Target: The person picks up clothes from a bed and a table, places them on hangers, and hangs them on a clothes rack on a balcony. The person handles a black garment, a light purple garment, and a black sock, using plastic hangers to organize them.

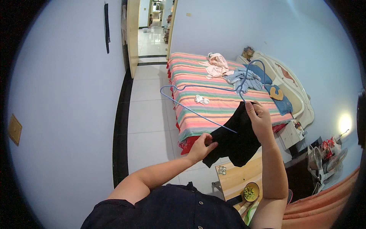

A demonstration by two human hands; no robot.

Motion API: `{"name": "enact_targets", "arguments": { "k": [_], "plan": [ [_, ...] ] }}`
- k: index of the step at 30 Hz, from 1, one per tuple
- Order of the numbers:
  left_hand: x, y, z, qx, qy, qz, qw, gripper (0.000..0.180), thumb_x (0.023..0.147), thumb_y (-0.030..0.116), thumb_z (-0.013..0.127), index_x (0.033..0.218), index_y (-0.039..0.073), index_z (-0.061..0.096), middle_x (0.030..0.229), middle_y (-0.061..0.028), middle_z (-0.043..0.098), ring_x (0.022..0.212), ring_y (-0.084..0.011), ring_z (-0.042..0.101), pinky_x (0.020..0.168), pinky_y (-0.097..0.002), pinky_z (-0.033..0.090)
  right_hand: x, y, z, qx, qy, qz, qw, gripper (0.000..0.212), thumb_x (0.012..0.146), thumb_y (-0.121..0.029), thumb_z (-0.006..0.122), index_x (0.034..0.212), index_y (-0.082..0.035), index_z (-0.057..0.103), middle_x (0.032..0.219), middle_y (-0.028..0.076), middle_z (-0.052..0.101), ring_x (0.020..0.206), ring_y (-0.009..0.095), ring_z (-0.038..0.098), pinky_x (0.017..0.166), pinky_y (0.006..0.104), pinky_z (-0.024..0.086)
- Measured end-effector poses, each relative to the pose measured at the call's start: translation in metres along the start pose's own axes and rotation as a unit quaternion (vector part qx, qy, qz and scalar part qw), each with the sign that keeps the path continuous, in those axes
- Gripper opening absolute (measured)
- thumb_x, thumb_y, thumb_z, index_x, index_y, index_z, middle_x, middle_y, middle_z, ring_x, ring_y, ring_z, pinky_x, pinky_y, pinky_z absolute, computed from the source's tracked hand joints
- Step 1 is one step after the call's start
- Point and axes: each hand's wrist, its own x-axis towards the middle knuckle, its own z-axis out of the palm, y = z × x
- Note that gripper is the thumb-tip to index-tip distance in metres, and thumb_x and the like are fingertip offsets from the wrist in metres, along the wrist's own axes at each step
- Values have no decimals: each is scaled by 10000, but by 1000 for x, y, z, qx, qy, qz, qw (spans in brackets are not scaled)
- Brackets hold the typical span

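Above the striped bed (213, 103), right hand (260, 121) pinches the black cloth garment (235, 139) and thin blue wire hanger (198, 100); left hand (201, 147) grips its lower edge; best pull evenly, keeping the hanger level.

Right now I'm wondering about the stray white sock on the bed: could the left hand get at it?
Probably not: the left hand grips the black garment, and the white sock lies well beyond it.
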Motion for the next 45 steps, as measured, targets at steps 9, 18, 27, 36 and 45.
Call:
{"name": "enact_targets", "arguments": {
  "k": [9,18,27,36,45],
  "plan": [
    [25,-37,7,75,62,28,995,194,799,101,559,959,0,512,887,-175,589,839,-311,583,726,-362,460,-21,5,-12,9,-6,4,1000,423,896,-247,491,635,60,362,649,73,339,594,165,336,542,300,290],
    [73,4,-76,-282,-7,-116,952,194,845,135,517,1018,60,476,867,-15,542,773,-100,527,679,-213,440,-40,44,-38,-43,-7,26,999,395,868,-230,529,646,75,412,644,96,372,589,190,375,553,307,313],
    [67,53,-134,-219,-34,-107,969,132,864,117,512,985,68,496,848,-6,545,746,-98,539,660,-224,460,-53,69,-18,-177,48,-2,983,293,833,-190,565,669,47,515,663,122,440,553,282,445,517,337,347],
    [14,141,-116,76,-208,78,972,203,846,121,555,1033,66,499,911,-23,557,840,-136,543,744,-263,456,-60,72,36,-232,162,-11,959,198,817,-191,566,732,-14,591,747,119,539,632,337,542,538,391,422],
    [38,147,-108,470,-84,316,820,353,721,113,654,1051,86,531,867,-103,588,759,-272,585,640,-336,482,-70,30,31,-80,207,-86,971,95,750,-80,635,769,6,597,728,122,548,584,298,546,517,328,434]
  ]
}}
